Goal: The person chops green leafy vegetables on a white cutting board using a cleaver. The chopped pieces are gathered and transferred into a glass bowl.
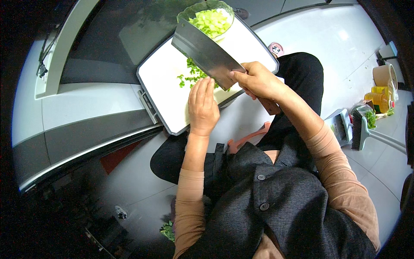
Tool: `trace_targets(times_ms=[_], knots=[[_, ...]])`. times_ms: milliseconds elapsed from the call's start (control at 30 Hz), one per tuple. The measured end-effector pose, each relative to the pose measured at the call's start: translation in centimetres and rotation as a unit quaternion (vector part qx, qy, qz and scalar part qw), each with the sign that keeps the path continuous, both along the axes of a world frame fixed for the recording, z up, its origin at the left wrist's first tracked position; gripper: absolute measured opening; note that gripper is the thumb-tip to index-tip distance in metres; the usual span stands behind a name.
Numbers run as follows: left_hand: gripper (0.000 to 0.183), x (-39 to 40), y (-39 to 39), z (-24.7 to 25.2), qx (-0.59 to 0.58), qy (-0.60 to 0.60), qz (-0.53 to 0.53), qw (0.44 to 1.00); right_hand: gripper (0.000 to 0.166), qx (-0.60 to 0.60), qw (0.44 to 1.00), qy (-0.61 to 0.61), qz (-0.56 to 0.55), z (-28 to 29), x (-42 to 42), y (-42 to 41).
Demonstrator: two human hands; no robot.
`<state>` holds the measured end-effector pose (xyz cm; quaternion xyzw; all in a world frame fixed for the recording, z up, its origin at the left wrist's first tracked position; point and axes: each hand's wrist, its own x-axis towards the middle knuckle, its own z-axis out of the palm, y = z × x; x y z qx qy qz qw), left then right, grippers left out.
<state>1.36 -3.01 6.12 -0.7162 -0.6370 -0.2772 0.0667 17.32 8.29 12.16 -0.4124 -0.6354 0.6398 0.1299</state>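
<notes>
My right hand [260, 81] grips the wooden handle [270, 106] of a broad cleaver [207, 51]. The blade slants to the upper left across a white cutting board [161, 84] with a dark rim. Chopped green herbs [192, 74] lie on the board beside the blade, partly hidden by it. My left hand [203, 106] rests over the board, fingers together, fingertips at the herbs and close to the blade. Whether it pins any herbs cannot be seen. At the board's far end stands a clear glass bowl [182, 14] of diced pale-green vegetable [212, 22], partly behind the cleaver.
A drawer front with a metal handle [147, 106] adjoins the board's left side. On the floor at right are a broom [362, 129], a dustpan [339, 124], yellow oil bottles [380, 98] and a tan bucket [383, 76]. Leafy greens [167, 230] lie at lower left.
</notes>
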Motion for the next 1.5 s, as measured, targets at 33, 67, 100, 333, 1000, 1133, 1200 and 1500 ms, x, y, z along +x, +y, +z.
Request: trace_targets(times_ms=[33, 67, 100, 333, 1000, 1133, 1200, 1500], knots=[[0.041, 0.4, 0.2, 0.3, 0.006, -0.006, -0.007, 1.0, 0.032, 0.004, 1.0, 0.002, 0.002, -0.1, 0.0, 0.0], [0.04, 0.7, 0.1, 0.5, -0.003, -0.01, -0.024, 1.0, 0.032, 0.009, 1.0, 0.003, 0.004, -0.3, 0.0, 0.0], [0.041, 0.4, 0.2, 0.3, -0.013, -0.008, -0.007, 1.0, 0.032, 0.015, 1.0, 0.005, 0.006, -0.4, 0.0, 0.1], [0.043, -1.5, 1.1, 0.8, 0.005, -0.001, 0.061, 0.998, 0.031, 0.025, 1.0, -0.015, 0.01, -0.3, 0.4, -0.1], [0.041, -2.7, 2.3, 0.6, -0.025, 0.011, 0.114, 0.993, 0.029, 0.105, 0.992, -0.059, 0.048, 0.4, 0.9, -0.7], [0.039, -2.8, 2.4, 1.3, 0.032, 0.015, 0.121, 0.992, 0.03, 0.165, 0.982, -0.079, 0.052, 0.8, 1.3, -0.9], [0.037, -2.5, 2.7, 1.2, 0.055, 0.023, 0.114, 0.992, 0.033, 0.178, 0.977, -0.102, 0.049, 1.2, 1.2, -0.9], [0.036, -1.8, 1.8, 1.5, 0.026, 0.013, 0.073, 0.997, 0.029, 0.181, 0.979, -0.079, 0.053, 0.6, 1.3, -0.9]])
